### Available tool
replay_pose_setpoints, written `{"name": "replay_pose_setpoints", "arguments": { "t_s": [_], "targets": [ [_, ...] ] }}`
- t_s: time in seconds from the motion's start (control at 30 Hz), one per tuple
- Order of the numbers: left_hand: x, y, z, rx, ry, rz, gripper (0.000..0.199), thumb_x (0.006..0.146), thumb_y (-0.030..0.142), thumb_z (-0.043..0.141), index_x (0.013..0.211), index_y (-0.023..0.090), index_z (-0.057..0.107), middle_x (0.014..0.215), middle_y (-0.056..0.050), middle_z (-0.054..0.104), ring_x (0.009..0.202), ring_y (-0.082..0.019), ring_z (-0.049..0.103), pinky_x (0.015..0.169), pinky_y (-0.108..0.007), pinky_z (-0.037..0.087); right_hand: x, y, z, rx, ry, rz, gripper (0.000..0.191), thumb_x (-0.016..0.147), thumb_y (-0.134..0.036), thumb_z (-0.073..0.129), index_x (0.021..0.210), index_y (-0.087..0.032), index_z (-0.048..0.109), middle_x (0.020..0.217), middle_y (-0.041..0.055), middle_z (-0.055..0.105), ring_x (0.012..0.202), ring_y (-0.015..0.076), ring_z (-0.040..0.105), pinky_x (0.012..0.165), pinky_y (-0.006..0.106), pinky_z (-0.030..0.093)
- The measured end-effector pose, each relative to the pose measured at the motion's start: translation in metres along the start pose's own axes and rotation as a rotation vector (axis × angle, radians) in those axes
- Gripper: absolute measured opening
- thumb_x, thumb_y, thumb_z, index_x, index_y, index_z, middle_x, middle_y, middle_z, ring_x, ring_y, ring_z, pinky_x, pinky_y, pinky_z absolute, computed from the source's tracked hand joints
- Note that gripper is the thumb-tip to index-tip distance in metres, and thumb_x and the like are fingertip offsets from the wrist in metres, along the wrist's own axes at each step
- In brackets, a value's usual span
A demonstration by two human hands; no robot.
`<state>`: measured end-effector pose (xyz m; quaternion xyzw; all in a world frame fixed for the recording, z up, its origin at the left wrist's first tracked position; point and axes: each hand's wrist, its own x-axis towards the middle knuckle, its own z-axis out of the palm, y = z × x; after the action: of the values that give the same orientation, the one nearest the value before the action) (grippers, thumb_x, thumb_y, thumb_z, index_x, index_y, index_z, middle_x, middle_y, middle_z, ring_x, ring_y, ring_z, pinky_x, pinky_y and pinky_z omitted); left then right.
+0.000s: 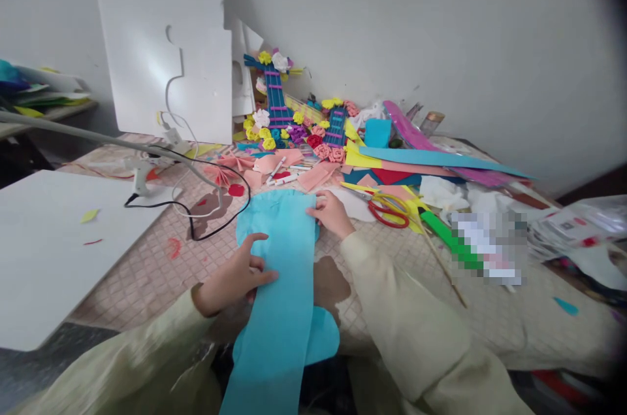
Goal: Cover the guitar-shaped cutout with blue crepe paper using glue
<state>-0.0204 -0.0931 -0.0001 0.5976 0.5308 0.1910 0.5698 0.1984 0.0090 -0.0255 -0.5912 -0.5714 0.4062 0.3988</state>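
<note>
In the head view, here's the blue paper strip [287,310], running from the centre of the frame down to the bottom edge, and both hands are at it! The right hand [334,214], just right of centre, has its fingers drawn in close, pinching the strip at its upper right corner. The left hand [234,279], left of centre, has its fingers spread fairly wide, thumb on the strip near its left edge, index finger arched above; whether it grips any paper, I can't tell. Underneath, a wider blue piece [251,204] shows round the strip's upper end, and lower down a rounded blue piece [324,336] pokes out to the right. Over on the right of the bench [147,271], red-handled scissors [399,224] lie near a wooden stick [443,266]. Left of centre stands a white glue gun [142,177], right by the edge of a white board [44,258]. And up at top centre, paper flowers [264,134] in yellow, white, pink and purple crowd a blue ladder-like frame [275,98].
</note>
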Motion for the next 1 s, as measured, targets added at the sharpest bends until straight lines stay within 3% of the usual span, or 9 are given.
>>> {"name": "replay_pose_setpoints", "arguments": {
  "t_s": [0.1,0.27,0.4,0.57,0.73,0.83,0.9,1.0],
  "targets": [
    [-0.007,0.000,0.000,0.046,-0.038,0.038,0.067,0.073,0.038,0.057,0.126,0.027,0.018,0.055,0.012,0.037,0.036,-0.009,0.045,0.036,-0.020,0.037,-0.001,0.001,0.001,-0.073,0.040,-0.044,0.046,0.062,-0.019,0.067,0.102,-0.020,0.045,0.065,-0.0066,0.057,0.044,0.0089,0.053,0.051,0.024,0.045],
    [-0.008,-0.007,-0.004,0.303,-0.070,0.107,0.037,0.075,0.035,0.053,0.110,0.022,0.050,0.057,0.008,0.035,0.042,-0.008,0.040,0.042,-0.021,0.031,-0.007,0.004,-0.002,-0.178,0.070,-0.099,0.042,0.066,-0.021,0.063,0.105,-0.021,0.047,0.070,-0.0043,0.060,0.047,0.0105,0.053,0.059,0.027,0.045],
    [-0.006,-0.012,-0.009,0.392,-0.030,0.115,0.040,0.074,0.036,0.054,0.111,0.021,0.052,0.059,0.006,0.038,0.049,-0.010,0.039,0.046,-0.021,0.031,-0.009,0.007,-0.002,-0.247,0.106,-0.146,0.041,0.066,-0.021,0.063,0.104,-0.020,0.049,0.069,-0.0022,0.061,0.062,0.0153,0.057,0.071,0.031,0.043],
    [-0.006,-0.012,-0.016,0.424,-0.030,0.129,0.041,0.076,0.039,0.052,0.115,0.023,0.052,0.057,0.006,0.045,0.051,-0.011,0.044,0.050,-0.022,0.035,-0.008,0.009,-0.002,-0.280,0.127,-0.182,0.039,0.067,-0.021,0.061,0.104,-0.019,0.050,0.070,-0.0012,0.060,0.064,0.0159,0.056,0.072,0.031,0.042],
    [0.003,-0.005,-0.021,0.675,0.176,0.211,0.033,0.081,0.043,0.044,0.099,0.022,0.063,0.055,0.003,0.049,0.052,-0.013,0.048,0.053,-0.026,0.038,-0.007,0.010,-0.003,-0.278,0.130,-0.190,0.036,0.068,-0.021,0.061,0.102,-0.018,0.052,0.069,-0.0017,0.059,0.061,0.0143,0.055,0.070,0.029,0.042],
    [0.019,0.004,-0.019,0.824,0.246,0.450,0.034,0.084,0.040,0.043,0.104,0.020,0.061,0.090,-0.006,0.062,0.083,-0.019,0.056,0.077,-0.033,0.043,-0.007,0.011,-0.003,-0.278,0.124,-0.194,0.036,0.066,-0.020,0.062,0.101,-0.018,0.053,0.068,-0.0022,0.059,0.061,0.0141,0.054,0.070,0.029,0.042],
    [0.032,0.009,-0.015,0.913,0.225,0.582,0.040,0.083,0.041,0.045,0.115,0.020,0.055,0.119,-0.010,0.054,0.109,-0.025,0.049,0.093,-0.040,0.037,-0.006,0.012,-0.003,-0.274,0.123,-0.196,0.037,0.066,-0.020,0.063,0.101,-0.019,0.053,0.067,-0.0030,0.058,0.061,0.0139,0.054,0.069,0.029,0.042],
    [0.050,0.012,-0.009,1.037,0.146,0.625,0.058,0.082,0.049,0.045,0.130,0.017,0.041,0.139,-0.011,0.038,0.127,-0.028,0.033,0.103,-0.046,0.027,-0.006,0.015,-0.003,-0.259,0.123,-0.202,0.040,0.065,-0.020,0.064,0.102,-0.020,0.052,0.066,-0.0044,0.056,0.061,0.0134,0.055,0.068,0.028,0.043]
  ]
}}
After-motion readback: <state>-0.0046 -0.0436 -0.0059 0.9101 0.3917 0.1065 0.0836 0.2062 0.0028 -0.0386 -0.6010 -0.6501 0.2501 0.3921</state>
